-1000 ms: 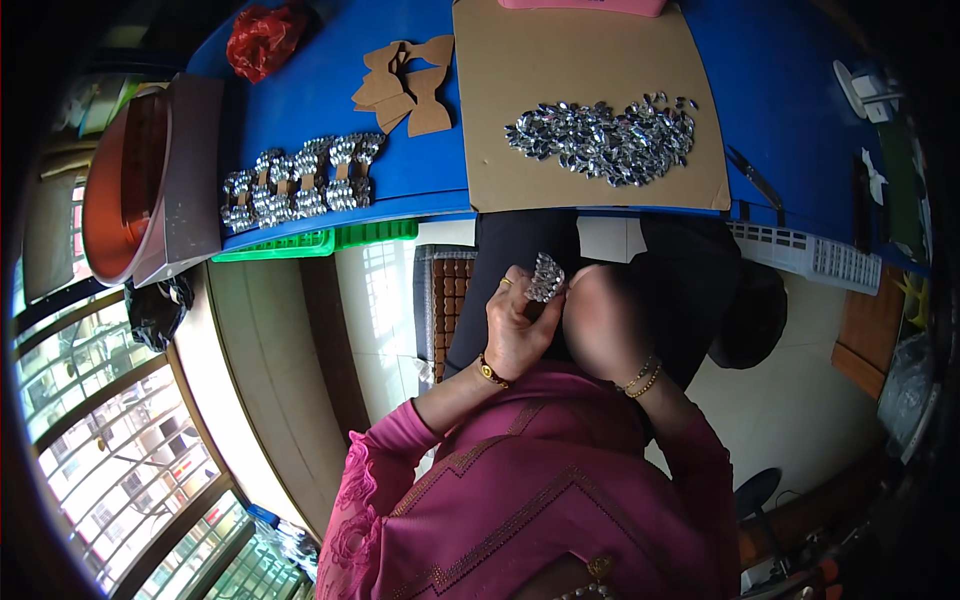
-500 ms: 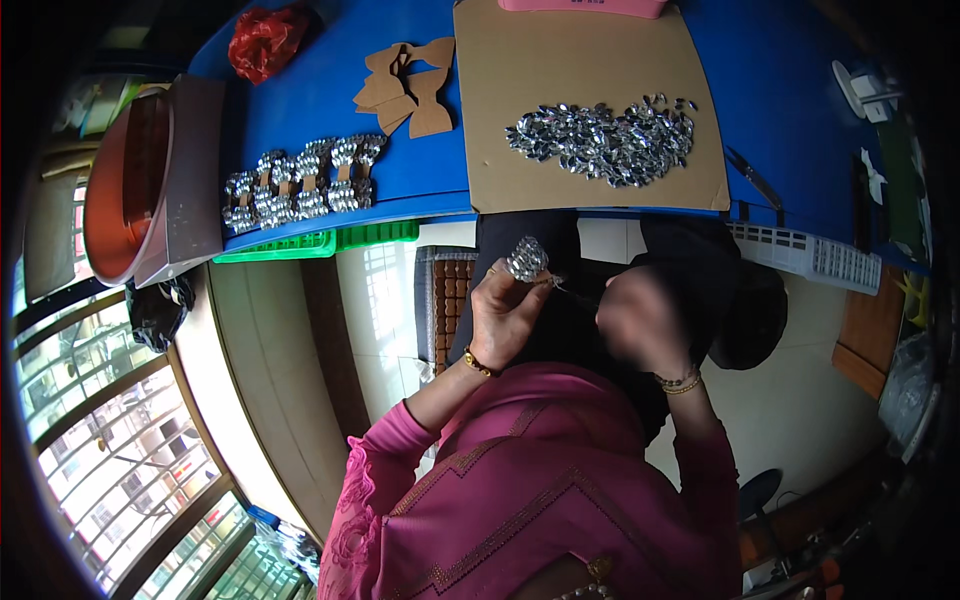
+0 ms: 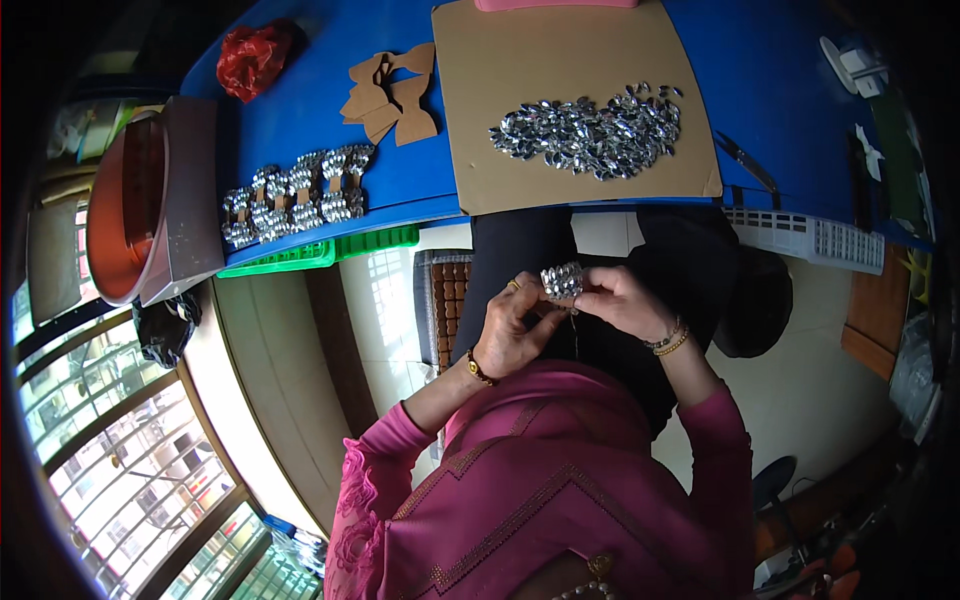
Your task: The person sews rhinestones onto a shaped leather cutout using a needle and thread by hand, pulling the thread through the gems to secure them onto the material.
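Note:
Above my lap, a cluster of silver faceted gems (image 3: 562, 281), apparently wound on a small card, is between my hands. My left hand (image 3: 512, 328) is closed on its left and lower side. On the right edge of the gem cluster, the thumb and fingers of my right hand (image 3: 628, 303) pinch it. A thin thread seems to hang below; its end is hard to make out. Beyond, loose silver gems (image 3: 595, 135) lie heaped on a cardboard sheet (image 3: 570, 50). Several gem-wound cards (image 3: 300, 193) stand in a row at the table's left front edge.
Brown bow-shaped cardboard cutouts (image 3: 412, 105) lie on the blue table (image 3: 320, 90), near a red plastic bag (image 3: 250, 62). Dark scissors (image 3: 747, 162) rest right of the cardboard sheet. A large reddish tub (image 3: 125, 215) stands at left. Green (image 3: 290, 260) and white baskets (image 3: 810, 242) sit under the table edge.
My right hand, blurred and apart at lower right before, has come in to the gem cluster and grips its edge. The cluster has shifted slightly right and turned. The view has shifted slightly.

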A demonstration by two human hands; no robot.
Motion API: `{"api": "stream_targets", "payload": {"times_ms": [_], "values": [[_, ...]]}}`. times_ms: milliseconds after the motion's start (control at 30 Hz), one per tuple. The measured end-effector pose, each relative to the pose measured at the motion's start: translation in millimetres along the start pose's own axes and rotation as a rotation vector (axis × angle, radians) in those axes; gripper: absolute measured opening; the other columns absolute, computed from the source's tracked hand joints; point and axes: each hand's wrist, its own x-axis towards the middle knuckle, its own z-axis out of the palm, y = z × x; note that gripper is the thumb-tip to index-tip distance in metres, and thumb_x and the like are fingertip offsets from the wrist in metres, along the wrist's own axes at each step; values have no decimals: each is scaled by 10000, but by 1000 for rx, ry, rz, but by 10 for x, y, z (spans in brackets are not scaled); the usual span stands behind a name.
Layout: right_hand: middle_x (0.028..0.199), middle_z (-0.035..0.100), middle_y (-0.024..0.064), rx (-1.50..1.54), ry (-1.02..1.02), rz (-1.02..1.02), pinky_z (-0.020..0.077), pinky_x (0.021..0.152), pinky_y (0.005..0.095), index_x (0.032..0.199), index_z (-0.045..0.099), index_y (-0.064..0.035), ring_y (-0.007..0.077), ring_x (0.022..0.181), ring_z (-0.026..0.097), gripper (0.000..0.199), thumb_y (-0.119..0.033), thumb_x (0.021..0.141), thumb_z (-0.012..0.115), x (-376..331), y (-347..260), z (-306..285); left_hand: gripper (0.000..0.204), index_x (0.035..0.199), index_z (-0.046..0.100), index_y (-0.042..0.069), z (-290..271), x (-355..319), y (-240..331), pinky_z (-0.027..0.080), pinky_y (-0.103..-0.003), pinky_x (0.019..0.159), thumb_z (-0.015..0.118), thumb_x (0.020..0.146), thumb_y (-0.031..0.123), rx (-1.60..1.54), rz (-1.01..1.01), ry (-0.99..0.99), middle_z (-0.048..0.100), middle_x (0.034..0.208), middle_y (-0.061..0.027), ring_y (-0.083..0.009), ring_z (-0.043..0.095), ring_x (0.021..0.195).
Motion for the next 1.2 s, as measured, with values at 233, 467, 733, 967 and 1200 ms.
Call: {"api": "stream_targets", "payload": {"times_ms": [233, 467, 733, 967, 1200], "values": [[751, 600, 11, 278, 305, 135, 388, 491, 199, 858, 581, -49, 33, 532, 466, 124, -166, 893, 563, 5, 98, 18, 245, 989, 602, -3, 78, -50, 12, 485, -238, 704, 629, 764, -97, -228, -173, -114, 582, 892, -40, -113, 594, 798], [685, 566, 21, 753, 395, 102, 395, 468, 217, 900, 508, -93, 73, 495, 489, 173, -258, 945, 480, -59, -152, 22, 249, 1021, 580, -3, 43, -27, 27, 457, -214, 721, 628, 787, -74, -533, -497, -105, 590, 905, 7, -56, 556, 813], [631, 508, 11, 602, 284, 60, 395, 471, 226, 895, 497, -96, 84, 477, 459, 181, -261, 958, 461, -137, -176, -103, 232, 1014, 574, 8, 13, -42, 3, 442, -200, 697, 595, 801, -82, -516, -550, -80, 594, 873, 26, -40, 543, 807], [602, 447, -15, 536, 317, 44, 367, 474, 220, 884, 513, -86, 77, 469, 407, 183, -253, 951, 482, -211, -193, -295, 178, 1008, 572, 11, -94, -39, -28, 431, -192, 611, 564, 838, -43, -516, -589, -171, 596, 834, 21, -36, 536, 707], [628, 461, -24, 191, 719, -71, 342, 471, 188, 889, 536, -64, 42, 504, 411, 124, -181, 928, 525, -314, -182, -673, 104, 953, 596, -1, -132, 47, 48, 462, -241, 617, 524, 905, 56, -485, -654, -255, 582, 786, -13, -82, 558, 675]]}}
